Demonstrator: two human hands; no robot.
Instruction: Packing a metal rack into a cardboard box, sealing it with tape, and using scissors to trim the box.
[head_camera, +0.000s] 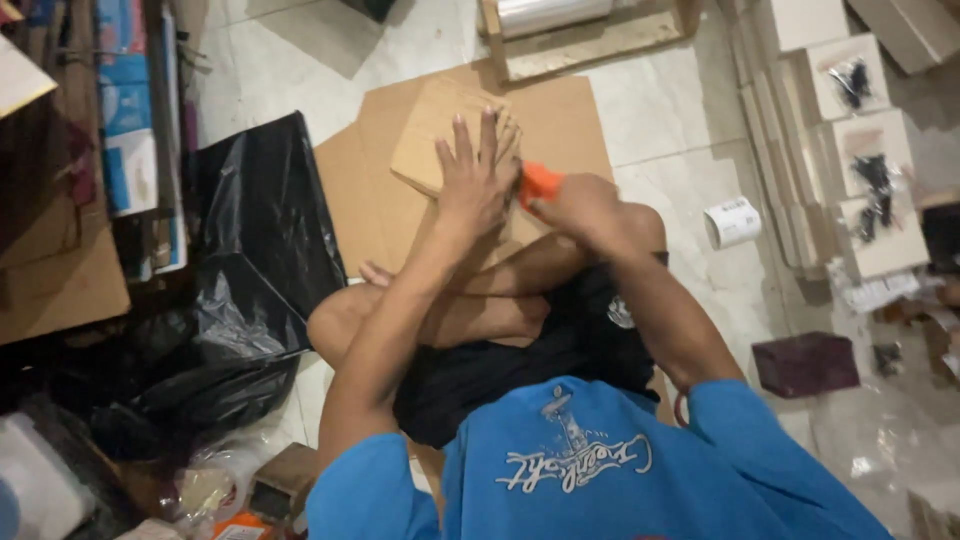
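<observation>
Head view, read left to right. At far left, stacked cardboard and blue-and-white packages (125, 120) are cut off by the frame edge; beside them a crumpled black plastic bag (250, 260) lies on the floor.

Centre: a small folded cardboard piece (440, 135), plain brown, flat, with its corner pointing toward the person, lies on a larger cardboard sheet (560, 125) spread over the tiled floor (660, 120). The left hand (477, 180) presses flat on this piece, fingers extended and spread, closed around nothing. Its palm hides the near edge of the piece.

Just to the right, the right hand (580, 208) has its grip closed around an orange tool (540, 182), held against the edge of the piece; only the orange end shows, so the tool's kind cannot be told. Motion blur softens both.

Right: a white label roll (733, 221) lies on the floor, a dark red box (805, 363) sits nearer, and white boxes (865, 190) bearing small bags of dark parts stand in a row.
</observation>
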